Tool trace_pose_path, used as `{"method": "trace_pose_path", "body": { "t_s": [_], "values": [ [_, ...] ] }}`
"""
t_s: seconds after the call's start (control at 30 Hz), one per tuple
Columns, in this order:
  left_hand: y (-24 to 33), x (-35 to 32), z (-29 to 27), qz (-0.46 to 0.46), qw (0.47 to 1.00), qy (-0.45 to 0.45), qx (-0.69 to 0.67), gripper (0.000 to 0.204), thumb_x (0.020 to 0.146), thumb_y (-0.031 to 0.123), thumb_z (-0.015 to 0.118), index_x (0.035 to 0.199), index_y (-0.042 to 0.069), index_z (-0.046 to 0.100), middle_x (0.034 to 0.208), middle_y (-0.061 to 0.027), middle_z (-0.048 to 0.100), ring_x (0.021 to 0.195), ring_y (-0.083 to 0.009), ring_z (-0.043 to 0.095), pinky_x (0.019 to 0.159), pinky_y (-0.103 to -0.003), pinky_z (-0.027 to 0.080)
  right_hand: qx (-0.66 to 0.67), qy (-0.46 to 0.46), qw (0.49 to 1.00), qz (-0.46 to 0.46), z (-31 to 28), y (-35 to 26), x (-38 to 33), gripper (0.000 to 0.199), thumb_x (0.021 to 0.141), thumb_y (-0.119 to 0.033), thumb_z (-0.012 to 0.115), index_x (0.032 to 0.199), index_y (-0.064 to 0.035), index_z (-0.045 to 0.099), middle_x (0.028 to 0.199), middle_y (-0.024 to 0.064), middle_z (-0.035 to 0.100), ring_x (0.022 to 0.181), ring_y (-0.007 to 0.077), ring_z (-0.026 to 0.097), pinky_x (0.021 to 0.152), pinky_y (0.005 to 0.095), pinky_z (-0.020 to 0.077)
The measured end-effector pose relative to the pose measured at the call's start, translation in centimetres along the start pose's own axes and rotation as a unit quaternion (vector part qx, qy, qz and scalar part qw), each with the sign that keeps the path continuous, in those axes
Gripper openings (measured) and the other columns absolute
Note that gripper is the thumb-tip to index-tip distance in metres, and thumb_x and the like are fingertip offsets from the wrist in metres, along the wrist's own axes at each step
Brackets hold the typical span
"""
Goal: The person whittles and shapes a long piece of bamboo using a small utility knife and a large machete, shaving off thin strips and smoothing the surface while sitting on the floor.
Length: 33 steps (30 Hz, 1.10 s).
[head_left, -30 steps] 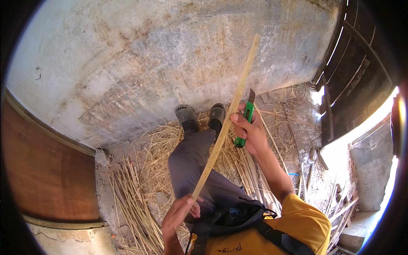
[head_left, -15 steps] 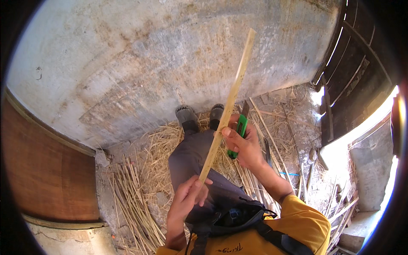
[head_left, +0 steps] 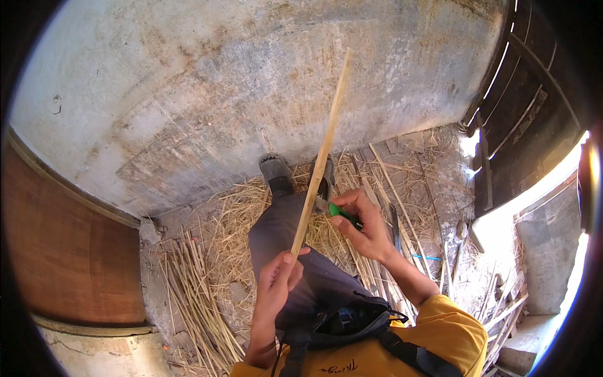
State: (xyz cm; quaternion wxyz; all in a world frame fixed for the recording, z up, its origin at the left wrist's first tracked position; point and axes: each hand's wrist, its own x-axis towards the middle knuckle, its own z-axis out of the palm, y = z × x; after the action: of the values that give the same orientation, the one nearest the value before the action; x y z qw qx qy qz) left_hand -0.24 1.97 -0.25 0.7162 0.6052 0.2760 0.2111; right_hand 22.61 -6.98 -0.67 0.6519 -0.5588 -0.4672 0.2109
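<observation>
My left hand (head_left: 279,274) grips the lower end of a long flat bamboo strip (head_left: 327,141), which slants upward and a little to the right over my legs. My right hand (head_left: 366,225) is closed round a green utility knife (head_left: 343,215). Its blade points left and lies at the strip's right edge, roughly a third of the way up from my left hand. Whether the blade touches the strip I cannot tell. The knife's rear end is hidden in my palm.
Bundled bamboo strips (head_left: 198,295) lie on the floor at left, more strips (head_left: 402,213) at right. Shavings (head_left: 235,217) surround my feet. A stained concrete wall (head_left: 207,94) rises ahead, a brown wooden panel (head_left: 75,245) stands left. A black bag (head_left: 352,319) sits at my waist.
My right hand has let go of the strip and turned the knife from pointing up to pointing left at the strip. The strip's upper end has swung left.
</observation>
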Motion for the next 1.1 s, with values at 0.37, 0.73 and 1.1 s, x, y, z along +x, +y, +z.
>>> {"method": "trace_pose_path", "body": {
  "t_s": [0.37,0.73,1.1],
  "values": [
    [0.2,0.2,0.6,0.001,0.999,0.047,0.011,0.036,0.112,0.025,0.057,0.133,-0.003,0.067,0.079,0.0037,0.055,0.062,-0.0011,0.041,0.054,-0.019,0.033,-0.123,-0.039,0.985,-0.113,0.3,0.1,0.3,0.030,0.090,-0.008,0.081,0.118,-0.0026,0.073,0.103,0.0129,0.069,0.090,0.0229,0.071,0.079,0.0349,0.0562],
    [-0.1,0.3,0.9,0.035,0.995,0.069,0.068,0.031,0.110,0.021,0.061,0.133,0.001,0.069,0.078,0.0045,0.058,0.064,-0.0008,0.047,0.055,-0.018,0.036,-0.204,-0.003,0.960,-0.192,0.9,-0.3,-0.4,0.038,0.084,-0.011,0.087,0.120,-0.0104,0.077,0.101,0.0090,0.072,0.082,0.0242,0.074,0.066,0.0336,0.0601],
    [1.0,-0.4,1.3,-0.009,1.000,0.024,0.015,0.033,0.113,0.023,0.056,0.136,0.002,0.069,0.078,0.0055,0.057,0.063,-0.0001,0.044,0.054,-0.018,0.032,-0.191,0.001,0.953,-0.235,1.2,0.2,-0.9,0.034,0.083,-0.007,0.085,0.116,-0.0121,0.076,0.100,0.0082,0.073,0.077,0.0244,0.074,0.062,0.0338,0.0607]
  ]
}}
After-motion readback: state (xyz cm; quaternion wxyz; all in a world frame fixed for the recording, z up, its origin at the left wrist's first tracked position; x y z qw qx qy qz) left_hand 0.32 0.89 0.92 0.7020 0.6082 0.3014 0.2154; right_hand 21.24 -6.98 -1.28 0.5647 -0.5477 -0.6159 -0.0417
